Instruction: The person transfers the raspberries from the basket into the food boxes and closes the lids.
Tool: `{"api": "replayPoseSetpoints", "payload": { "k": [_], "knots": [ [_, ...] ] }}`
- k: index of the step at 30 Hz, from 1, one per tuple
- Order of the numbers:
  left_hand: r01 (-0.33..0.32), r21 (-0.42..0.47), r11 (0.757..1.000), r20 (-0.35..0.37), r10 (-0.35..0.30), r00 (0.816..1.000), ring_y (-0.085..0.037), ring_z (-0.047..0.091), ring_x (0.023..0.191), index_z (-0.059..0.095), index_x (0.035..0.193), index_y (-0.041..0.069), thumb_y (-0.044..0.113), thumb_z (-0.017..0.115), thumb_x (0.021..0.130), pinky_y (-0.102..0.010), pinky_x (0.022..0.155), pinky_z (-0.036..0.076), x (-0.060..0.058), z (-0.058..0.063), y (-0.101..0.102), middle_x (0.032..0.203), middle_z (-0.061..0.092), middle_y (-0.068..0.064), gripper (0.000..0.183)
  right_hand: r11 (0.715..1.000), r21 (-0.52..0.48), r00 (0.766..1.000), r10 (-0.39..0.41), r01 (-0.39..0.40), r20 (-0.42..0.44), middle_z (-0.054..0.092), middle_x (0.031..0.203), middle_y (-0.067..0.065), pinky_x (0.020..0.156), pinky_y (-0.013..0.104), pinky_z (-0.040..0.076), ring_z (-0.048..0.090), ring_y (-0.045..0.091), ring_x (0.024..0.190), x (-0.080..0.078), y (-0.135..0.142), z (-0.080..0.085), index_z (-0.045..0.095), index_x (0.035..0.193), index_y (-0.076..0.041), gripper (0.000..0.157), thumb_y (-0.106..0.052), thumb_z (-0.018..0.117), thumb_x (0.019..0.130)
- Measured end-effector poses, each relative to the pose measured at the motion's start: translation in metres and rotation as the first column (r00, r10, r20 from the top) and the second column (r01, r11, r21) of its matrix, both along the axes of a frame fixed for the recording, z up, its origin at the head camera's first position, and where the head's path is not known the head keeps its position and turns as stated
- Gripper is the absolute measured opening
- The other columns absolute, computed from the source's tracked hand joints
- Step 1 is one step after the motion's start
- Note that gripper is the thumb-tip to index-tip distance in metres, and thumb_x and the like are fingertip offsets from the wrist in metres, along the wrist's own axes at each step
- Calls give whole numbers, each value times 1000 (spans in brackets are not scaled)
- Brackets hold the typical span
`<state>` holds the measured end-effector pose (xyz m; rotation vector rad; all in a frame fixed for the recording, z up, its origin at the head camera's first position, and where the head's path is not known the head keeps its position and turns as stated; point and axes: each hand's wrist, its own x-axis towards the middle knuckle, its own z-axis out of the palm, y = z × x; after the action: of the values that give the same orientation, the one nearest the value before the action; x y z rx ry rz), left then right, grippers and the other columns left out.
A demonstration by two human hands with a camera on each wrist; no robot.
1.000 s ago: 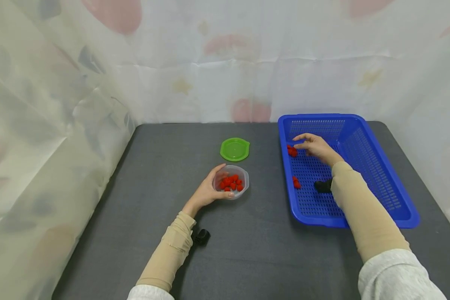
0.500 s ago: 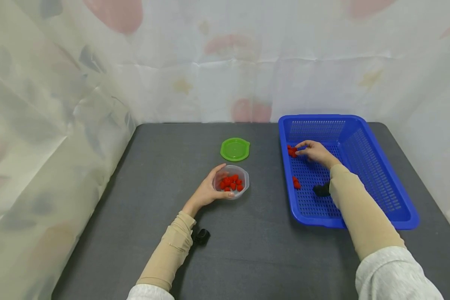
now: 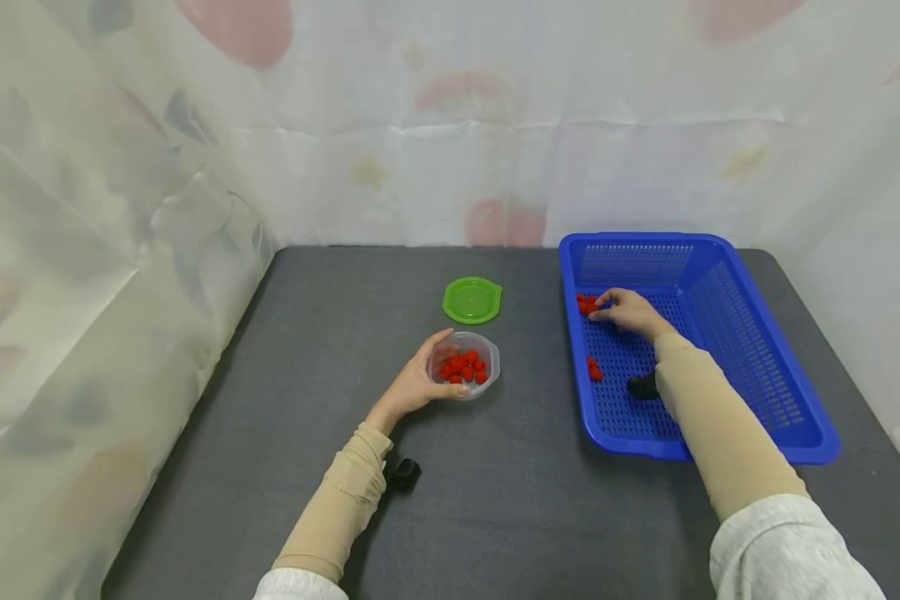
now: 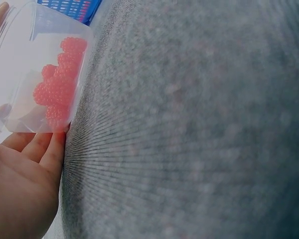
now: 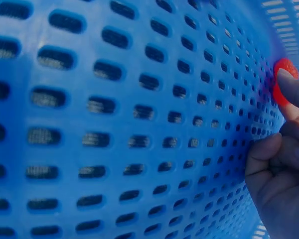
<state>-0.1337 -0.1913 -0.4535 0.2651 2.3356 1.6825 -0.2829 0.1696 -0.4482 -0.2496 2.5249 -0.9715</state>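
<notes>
My left hand [image 3: 411,387] grips a clear plastic tub [image 3: 493,360] on the table, thumb on the near side and fingers round the far side. Several raspberries [image 4: 60,87] lie in the bottom of the tub. My right hand [image 3: 632,313] reaches down into a blue plastic basket [image 3: 776,354]. Its thumb and forefinger pinch a raspberry [image 5: 287,67] at the basket's left side, the other fingers curled. More raspberries [image 3: 584,303] lie right at the fingertips, and another small group [image 3: 594,370] rests nearer the front of the basket.
A green lid [image 3: 472,301] lies flat on the dark table [image 3: 330,325] just behind the tub. Black wrist cameras sit under both forearms, the left one [image 3: 405,475] close to the tabletop. Patterned curtains [image 3: 450,167] enclose the back and sides.
My right hand has lowered onto the far group of raspberries, its spread thumb and forefinger closing together. The left hand and the tub have stayed in place.
</notes>
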Motion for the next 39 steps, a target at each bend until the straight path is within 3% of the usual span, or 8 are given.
{"api": "replayPoseSetpoints", "payload": {
  "k": [6, 19, 26, 32, 39],
  "knots": [
    [0, 5, 1000, 0, 0, 1000, -29, 37, 136, 23, 147, 13, 11, 79, 72, -46, 112, 28, 0, 0, 0, 143, 42, -17, 94, 999, 45, 1000, 1, 0, -29, 50, 99, 13, 62, 26, 40, 48, 20, 77, 0, -3, 0, 51, 114, -1, 38, -31, 59, 91],
    [-3, 7, 1000, -2, 3, 1000, -29, 37, 136, 23, 147, 14, 11, 79, 72, -46, 113, 27, 2, 0, -2, 143, 42, -17, 94, 999, -33, 998, -3, 5, 57, 48, 116, 16, 77, 29, 45, 47, 25, 100, 1, -2, 1, 47, 123, 2, 44, -27, 58, 92],
    [-4, -3, 1000, -8, 4, 1000, -29, 37, 135, 23, 147, 15, 12, 79, 72, -46, 113, 27, 2, 0, -2, 143, 42, -16, 93, 993, -117, 997, -5, 14, 78, 48, 96, 9, 70, 29, 41, 45, 21, 83, 2, -3, 10, 45, 125, 1, 41, -22, 56, 93],
    [3, -8, 1000, -15, -3, 1000, -29, 37, 135, 23, 147, 14, 13, 79, 73, -46, 112, 28, 1, 0, -1, 143, 42, -17, 93, 989, -149, 998, -13, 23, 68, 41, 76, -1, 73, 30, 43, 42, 16, 74, 6, 0, 21, 42, 128, 1, 46, -24, 57, 92],
    [4, -24, 1000, -19, -4, 1000, -29, 38, 135, 23, 147, 13, 13, 79, 73, -46, 112, 28, 1, 2, -1, 142, 43, -16, 93, 977, -207, 998, -32, 42, 51, 44, 68, -4, 73, 31, 45, 45, 16, 72, 7, 7, 30, 40, 129, -1, 49, -26, 59, 92]
  ]
}}
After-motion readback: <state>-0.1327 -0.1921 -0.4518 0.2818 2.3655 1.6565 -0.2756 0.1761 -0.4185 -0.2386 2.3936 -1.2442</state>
